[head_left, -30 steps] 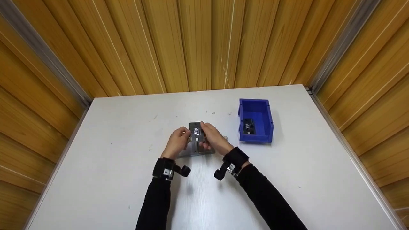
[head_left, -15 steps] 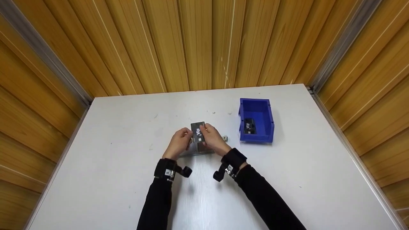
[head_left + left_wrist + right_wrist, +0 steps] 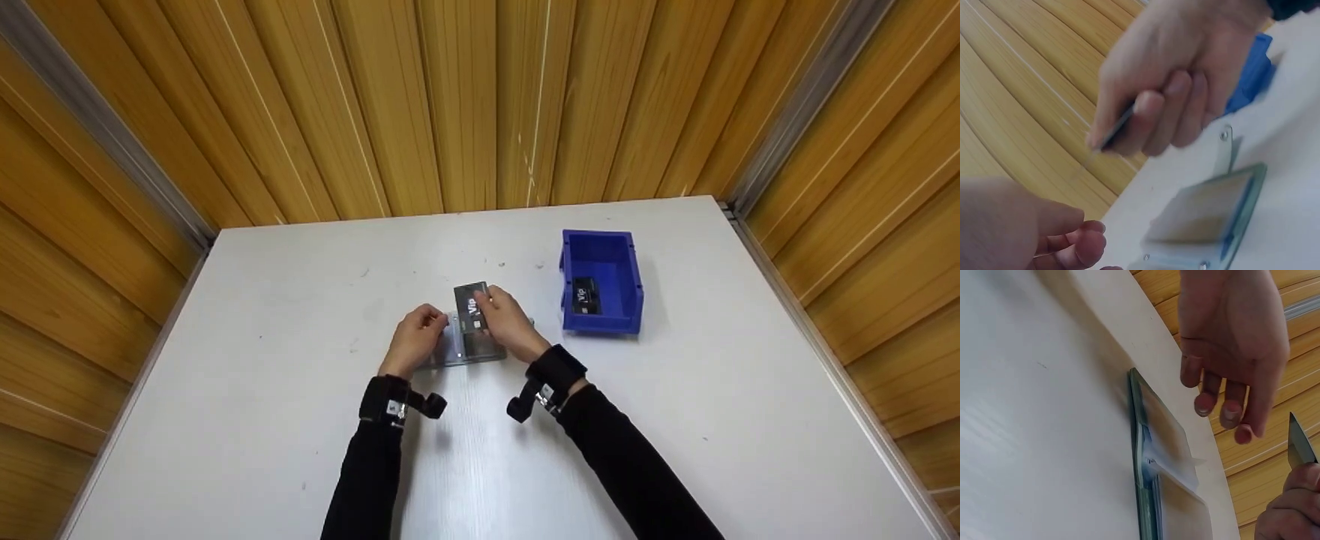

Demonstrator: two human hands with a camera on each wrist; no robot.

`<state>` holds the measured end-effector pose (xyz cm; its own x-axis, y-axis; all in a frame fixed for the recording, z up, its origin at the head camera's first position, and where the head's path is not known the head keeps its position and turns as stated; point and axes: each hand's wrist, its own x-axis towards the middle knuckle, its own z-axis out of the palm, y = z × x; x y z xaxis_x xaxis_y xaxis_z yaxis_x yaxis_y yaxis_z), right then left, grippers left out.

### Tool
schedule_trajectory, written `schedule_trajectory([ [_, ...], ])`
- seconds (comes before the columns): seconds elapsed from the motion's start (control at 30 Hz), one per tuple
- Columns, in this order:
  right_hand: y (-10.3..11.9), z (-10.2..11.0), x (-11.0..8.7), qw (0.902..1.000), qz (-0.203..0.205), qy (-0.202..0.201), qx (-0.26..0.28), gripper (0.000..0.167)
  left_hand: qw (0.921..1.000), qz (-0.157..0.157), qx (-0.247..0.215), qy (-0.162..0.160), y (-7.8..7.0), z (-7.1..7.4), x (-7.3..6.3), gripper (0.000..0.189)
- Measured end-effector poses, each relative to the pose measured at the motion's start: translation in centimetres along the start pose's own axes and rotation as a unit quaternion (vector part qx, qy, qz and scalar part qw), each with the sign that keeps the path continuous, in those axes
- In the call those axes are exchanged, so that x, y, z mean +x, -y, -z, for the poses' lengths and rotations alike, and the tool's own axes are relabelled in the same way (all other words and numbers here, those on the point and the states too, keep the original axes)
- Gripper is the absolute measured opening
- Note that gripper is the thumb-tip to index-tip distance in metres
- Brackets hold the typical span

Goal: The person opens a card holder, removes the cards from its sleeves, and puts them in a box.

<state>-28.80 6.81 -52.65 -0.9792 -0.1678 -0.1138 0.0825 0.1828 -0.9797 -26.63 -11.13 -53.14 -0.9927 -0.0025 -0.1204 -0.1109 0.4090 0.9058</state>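
Note:
My right hand (image 3: 514, 324) pinches a dark card (image 3: 466, 309) printed "Vip", thumb over its face. Edge-on, that card (image 3: 1116, 130) shows between thumb and curled fingers in the left wrist view. Below lies a card holder (image 3: 484, 347), spread open on the table, with clear sleeves. In the left wrist view its snap strap (image 3: 1223, 151) sticks out at the far end. To the left, over the holder's left side, my left hand (image 3: 415, 339) hangs with loosely bent fingers; the right wrist view shows nothing between its fingers (image 3: 1231, 410).
A blue plastic bin (image 3: 600, 325) stands on the white table (image 3: 300, 300) to the right. Inside it, at the left, lies another dark "Vip" card (image 3: 585, 295). Wood-patterned panels (image 3: 465, 112) rise behind the table and on both sides.
The card has shifted slightly right in my right hand, away from the left hand. My left fingers have come off its edge, so more of the card holder shows.

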Motion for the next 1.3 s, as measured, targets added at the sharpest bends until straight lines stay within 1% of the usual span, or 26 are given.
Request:
schedule_trajectory([
  [0.07, 0.2, 0.5, 0.1, 1.0000, -0.002, -0.001, 0.003, 0.023, 0.9996, 0.005, 0.026, -0.006, 0.7, 0.1, 0.1, 0.014],
  [0.2, 0.7, 1.7, 0.3, 1.0000, -0.003, -0.001, 0.009, 0.023, 0.9980, 0.014, 0.061, -0.011, 1.8, 0.5, 0.3, 0.013],
  [0.27, 0.9, 2.5, 0.4, 0.9999, -0.003, -0.005, 0.011, 0.024, 0.9969, 0.011, 0.076, -0.015, 2.2, 0.7, 0.3, 0.012],
  [0.47, 1.4, 5.5, 0.6, 0.9994, -0.008, -0.023, 0.025, 0.026, 0.9897, -0.015, 0.140, -0.026, 2.7, 0.8, 0.2, 0.009],
  [0.63, 1.9, 8.0, 0.8, 0.9980, -0.014, -0.051, 0.034, 0.027, 0.9858, -0.023, 0.164, -0.027, 2.7, 0.7, -0.1, 0.007],
  [0.77, 2.1, 10.3, 0.7, 0.9967, -0.012, -0.066, 0.047, 0.027, 0.9820, -0.035, 0.183, -0.029, 2.7, 0.6, -0.3, 0.016],
  [0.87, 2.1, 12.0, 0.6, 0.9963, -0.014, -0.071, 0.047, 0.027, 0.9772, -0.038, 0.207, -0.029, 2.6, 0.6, -0.4, 0.031],
  [1.0, 1.5, 14.1, 0.6, 0.9951, -0.024, -0.089, 0.037, 0.026, 0.9691, -0.032, 0.242, -0.035, 2.6, 0.6, -0.6, 0.048],
  [1.1, 0.8, 15.4, 0.6, 0.9933, -0.031, -0.110, 0.019, 0.025, 0.9648, -0.022, 0.260, -0.035, 2.6, 0.6, -0.7, 0.049],
  [1.2, -0.1, 16.5, 0.7, 0.9908, -0.033, -0.130, -0.017, 0.025, 0.9624, -0.015, 0.269, -0.034, 2.6, 0.6, -0.8, 0.050],
  [1.3, -0.9, 17.2, 0.7, 0.9857, -0.026, -0.148, -0.077, 0.026, 0.9622, -0.012, 0.270, -0.031, 2.6, 0.7, -0.8, 0.051],
])
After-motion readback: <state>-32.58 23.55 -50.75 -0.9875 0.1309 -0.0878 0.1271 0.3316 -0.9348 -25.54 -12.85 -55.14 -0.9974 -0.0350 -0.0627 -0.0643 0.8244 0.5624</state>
